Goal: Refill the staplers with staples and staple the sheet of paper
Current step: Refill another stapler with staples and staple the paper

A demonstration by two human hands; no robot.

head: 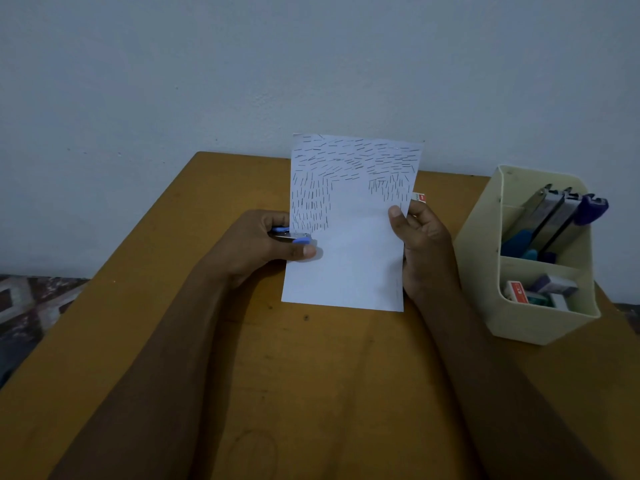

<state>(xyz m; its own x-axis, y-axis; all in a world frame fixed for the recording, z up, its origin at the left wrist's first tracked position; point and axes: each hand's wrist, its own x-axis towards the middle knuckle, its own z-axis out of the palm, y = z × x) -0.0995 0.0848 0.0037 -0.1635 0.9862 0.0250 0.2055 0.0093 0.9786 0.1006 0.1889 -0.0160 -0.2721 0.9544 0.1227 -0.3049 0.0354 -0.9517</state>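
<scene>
Clasping a blue stapler point(294, 238) in the left grip point(258, 245) against the left edge of the paper sheet point(356, 251), pinching its right edge in the right grip point(424, 242), above the bench point(311, 375) middle, cream organiser point(540, 320) by the right edge.

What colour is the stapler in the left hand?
The stapler is light blue with silver metal; head view.

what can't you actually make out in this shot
head view:
- the stapler: mostly covered by the left hand and the sheet of paper; staples inside unseen
- the red-and-white box: mostly behind the paper and the right hand
- the small boxes in the organizer: print too small and dim
- the staplers standing there: lower ends behind its wall
</scene>
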